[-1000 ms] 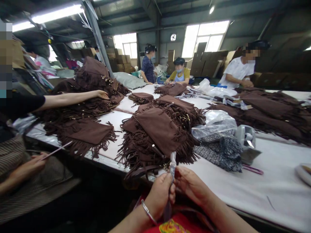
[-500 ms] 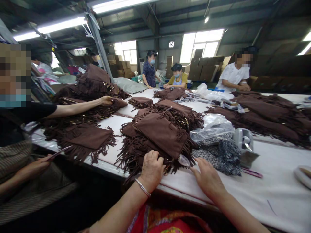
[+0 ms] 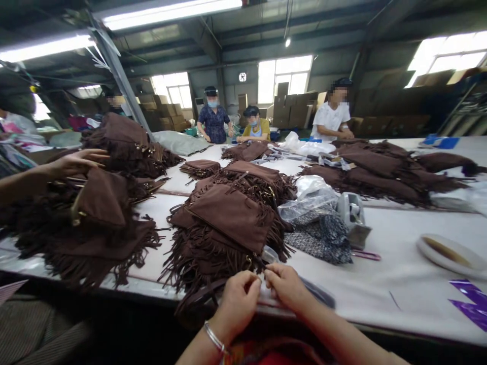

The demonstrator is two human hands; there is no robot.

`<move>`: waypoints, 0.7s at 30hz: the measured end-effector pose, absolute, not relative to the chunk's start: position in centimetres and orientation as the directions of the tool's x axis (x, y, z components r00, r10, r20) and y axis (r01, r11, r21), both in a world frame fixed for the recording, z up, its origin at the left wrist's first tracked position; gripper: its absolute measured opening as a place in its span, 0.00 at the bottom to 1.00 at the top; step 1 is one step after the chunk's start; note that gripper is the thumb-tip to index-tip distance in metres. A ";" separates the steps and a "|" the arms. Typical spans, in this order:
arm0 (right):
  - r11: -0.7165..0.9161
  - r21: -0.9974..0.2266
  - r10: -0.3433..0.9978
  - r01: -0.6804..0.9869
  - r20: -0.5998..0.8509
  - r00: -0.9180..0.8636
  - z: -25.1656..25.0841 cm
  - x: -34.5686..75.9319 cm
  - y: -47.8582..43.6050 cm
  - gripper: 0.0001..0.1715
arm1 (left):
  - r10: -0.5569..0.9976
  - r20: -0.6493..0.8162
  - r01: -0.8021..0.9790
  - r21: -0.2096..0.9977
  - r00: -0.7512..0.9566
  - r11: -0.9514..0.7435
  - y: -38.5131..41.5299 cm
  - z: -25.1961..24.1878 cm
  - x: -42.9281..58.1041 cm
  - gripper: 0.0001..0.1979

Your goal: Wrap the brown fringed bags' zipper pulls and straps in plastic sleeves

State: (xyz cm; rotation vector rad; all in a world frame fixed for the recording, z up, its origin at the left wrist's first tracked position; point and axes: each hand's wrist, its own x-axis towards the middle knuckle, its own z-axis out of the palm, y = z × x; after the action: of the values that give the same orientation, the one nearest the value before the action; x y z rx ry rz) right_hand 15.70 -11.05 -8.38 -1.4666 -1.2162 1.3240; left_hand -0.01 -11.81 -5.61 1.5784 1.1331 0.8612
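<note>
Low at the table's front edge, my left hand [image 3: 239,298] is closed in a pinch, a bracelet on its wrist. My right hand [image 3: 286,285] is pinched just beside it, fingertips almost meeting those of the left. What either pinch holds is too small to make out. Just above them, a brown fringed bag [image 3: 232,215] lies on top of a stack of similar bags, a brass-coloured clasp [image 3: 248,262] at its near corner. By my right forearm a dark strip in clear plastic [image 3: 317,293] lies on the table.
Right of the stack are a clear plastic bag [image 3: 310,195], speckled grey cloth [image 3: 323,238], a grey tape dispenser [image 3: 350,213], a pink tool [image 3: 366,255] and a tape roll [image 3: 449,253]. At left, a co-worker's hand [image 3: 81,161] is over more brown bags [image 3: 102,197]. Several people stand or sit beyond.
My hands have come together below the bag's near corner. The co-worker's bag at left now stands raised, with the hand above it. The view has turned right.
</note>
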 end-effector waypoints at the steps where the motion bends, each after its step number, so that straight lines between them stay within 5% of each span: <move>1: -0.267 -0.960 0.962 0.084 -0.271 -0.041 -8.3 15.6 -11.2 0.17 | 0.960 -0.083 0.212 0.977 0.269 0.025 -11.3 -5.8 0.1 0.10; 7: -0.437 -0.877 0.894 -0.199 -0.401 -0.199 -8.6 14.2 -12.4 0.20 | 0.855 -0.412 -0.108 0.879 0.316 0.464 -9.3 -7.3 2.2 0.20; 12: -0.451 -0.851 0.869 -0.268 -0.350 -0.349 -9.2 14.9 -12.4 0.24 | 0.791 -0.445 -0.253 0.779 0.420 0.573 -8.7 -8.2 2.8 0.20; 17: -0.515 -0.633 0.850 -0.578 -0.289 -0.441 -9.9 14.9 -11.8 0.22 | 0.724 -0.481 -0.343 0.657 0.494 0.671 -8.3 -8.4 2.1 0.16; 21: -0.560 -0.535 0.829 -0.633 -0.348 -0.438 -11.0 14.4 -11.1 0.16 | 0.716 -0.448 -0.419 0.595 0.535 0.686 -8.5 -8.7 1.9 0.15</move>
State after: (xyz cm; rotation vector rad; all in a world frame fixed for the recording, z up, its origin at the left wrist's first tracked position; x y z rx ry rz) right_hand 14.35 -11.11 -11.01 -0.7371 -0.4104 2.0666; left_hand 1.87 -8.47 -8.71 0.4493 0.7320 0.7036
